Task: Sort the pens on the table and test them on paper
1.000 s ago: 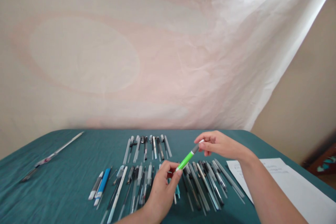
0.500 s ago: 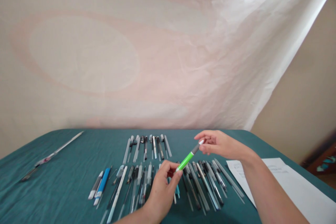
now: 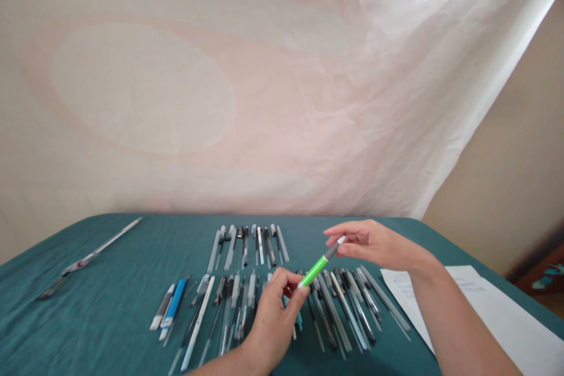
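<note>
A pen with a bright green barrel, grey grip and white tip (image 3: 314, 272) slants up to the right above the rows of pens. My left hand (image 3: 277, 311) pinches its lower end between thumb and fingers. Around the white tip hovers my right hand (image 3: 368, 241), fingers stretched and apart from the thumb; whether it touches the tip I cannot tell. Beneath lie several disassembled pens (image 3: 348, 311), with clear barrels, caps and refills side by side, partly hidden by my left hand.
A shorter row of pen parts (image 3: 245, 247) lies farther back. Left of the main row are a blue pen-like stick (image 3: 173, 308) and a grey one (image 3: 163, 307). A long thin stick in clear wrapping (image 3: 94, 255) lies far left. Paper sheets (image 3: 497, 311) rest at right on the green cloth (image 3: 88, 341).
The fingers of my right hand have straightened slightly by the pen's tip. The green pen stays in my left hand, nearly still.
</note>
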Available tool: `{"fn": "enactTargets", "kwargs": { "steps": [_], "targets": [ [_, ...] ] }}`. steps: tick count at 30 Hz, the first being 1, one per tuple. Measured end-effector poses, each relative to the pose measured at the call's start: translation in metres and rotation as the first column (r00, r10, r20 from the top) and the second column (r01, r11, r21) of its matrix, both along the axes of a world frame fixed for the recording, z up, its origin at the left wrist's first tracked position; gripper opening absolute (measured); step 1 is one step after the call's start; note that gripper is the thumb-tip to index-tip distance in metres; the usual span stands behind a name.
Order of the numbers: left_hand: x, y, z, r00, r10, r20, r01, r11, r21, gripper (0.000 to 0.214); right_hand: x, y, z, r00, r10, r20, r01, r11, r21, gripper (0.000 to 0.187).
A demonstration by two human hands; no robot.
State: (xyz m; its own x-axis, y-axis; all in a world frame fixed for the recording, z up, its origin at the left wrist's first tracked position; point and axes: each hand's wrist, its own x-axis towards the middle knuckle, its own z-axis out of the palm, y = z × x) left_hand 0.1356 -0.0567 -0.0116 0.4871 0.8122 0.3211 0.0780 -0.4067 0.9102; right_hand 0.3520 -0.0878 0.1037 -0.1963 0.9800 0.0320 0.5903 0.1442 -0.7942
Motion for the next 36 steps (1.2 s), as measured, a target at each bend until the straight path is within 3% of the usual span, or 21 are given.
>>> {"fn": "enactTargets", "kwargs": {
  "steps": [4, 12, 14, 16, 20, 24, 27, 32, 36],
  "targets": [
    [-0.001, 0.0, -0.002, 1.0, 0.014, -0.003, -0.014, 1.0, 0.019, 0.012, -0.001, 0.0, -0.001, 0.998, 0.008, 0.061, -0.007, 1.0, -0.021, 0.029],
    [-0.001, -0.004, -0.001, 1.0, -0.001, -0.03, 0.002, 0.999, 0.052, 0.01, -0.004, 0.0, 0.002, 0.985, -0.032, 0.172, 0.035, 0.999, -0.015, 0.033],
    [-0.001, -0.003, 0.001, 1.0, -0.004, -0.028, 0.005, 0.999, 0.041, 0.011, -0.004, 0.0, 0.003, 0.977, -0.044, 0.21, 0.037, 0.999, 0.036, 0.031],
    [0.0, -0.001, 0.002, 1.0, 0.006, -0.029, -0.005, 1.0, 0.023, 0.014, -0.005, -0.001, 0.003, 0.955, -0.084, 0.284, 0.03, 0.981, 0.189, 0.027],
    [0.0, 0.0, 0.001, 0.998, 0.053, -0.042, -0.054, 0.998, -0.029, 0.017, -0.02, -0.003, 0.002, 0.81, -0.222, 0.543, -0.099, 0.861, 0.499, 0.03],
    [0.0, -0.002, 0.001, 0.997, 0.069, -0.024, -0.071, 0.995, -0.07, 0.018, -0.046, 0.001, -0.005, 0.597, -0.392, 0.7, -0.143, 0.806, 0.574, 0.007],
    [-0.001, -0.005, 0.002, 0.998, 0.055, 0.02, -0.053, 0.996, -0.077, 0.018, -0.055, 0.007, -0.012, 0.515, -0.451, 0.729, -0.13, 0.8, 0.586, 0.011],
    [-0.003, -0.01, 0.002, 0.996, 0.002, 0.09, 0.0, 1.0, -0.03, 0.03, -0.045, 0.015, -0.019, 0.611, -0.385, 0.692, -0.116, 0.822, 0.558, 0.017],
    [-0.009, -0.013, 0.008, 0.988, -0.143, 0.059, 0.138, 0.987, 0.08, 0.033, -0.042, 0.016, -0.022, 0.691, -0.31, 0.653, -0.11, 0.848, 0.519, 0.019]
  ]
}}
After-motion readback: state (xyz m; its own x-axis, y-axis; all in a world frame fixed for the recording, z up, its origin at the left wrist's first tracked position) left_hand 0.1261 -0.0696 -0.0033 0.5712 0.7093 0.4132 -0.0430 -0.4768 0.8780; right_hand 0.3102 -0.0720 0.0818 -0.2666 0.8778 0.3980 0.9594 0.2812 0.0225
